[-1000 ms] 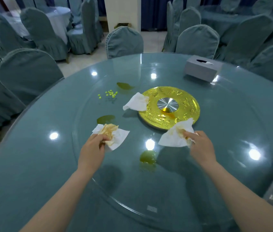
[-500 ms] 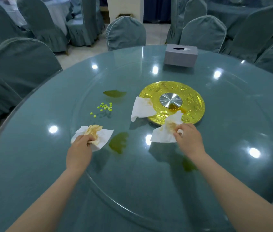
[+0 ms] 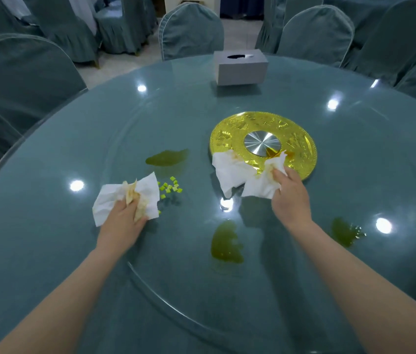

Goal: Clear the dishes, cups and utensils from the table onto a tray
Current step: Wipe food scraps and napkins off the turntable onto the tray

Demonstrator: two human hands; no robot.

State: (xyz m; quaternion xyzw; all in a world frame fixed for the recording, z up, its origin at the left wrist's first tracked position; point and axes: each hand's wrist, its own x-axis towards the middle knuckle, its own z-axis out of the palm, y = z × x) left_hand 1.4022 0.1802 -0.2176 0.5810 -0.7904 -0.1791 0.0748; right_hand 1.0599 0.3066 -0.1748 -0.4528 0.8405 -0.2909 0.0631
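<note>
Both napkins have slid leftward across the glass since a moment ago. Left hand [image 3: 121, 221] grips a stained napkin [image 3: 127, 198] just beside the yellow-green bits [image 3: 170, 187]. Right hand [image 3: 290, 198] pinches another napkin [image 3: 263, 182] at the gold plate's [image 3: 301, 146] near rim, touching a third napkin [image 3: 230, 169]. Green spills [image 3: 226, 245] lie nearby; a tissue box [image 3: 241, 69] stands beyond.

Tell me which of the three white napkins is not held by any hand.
The middle napkin, lying loose against the gold disc. The left hand grips the left napkin; the right hand grips the right napkin.
</note>
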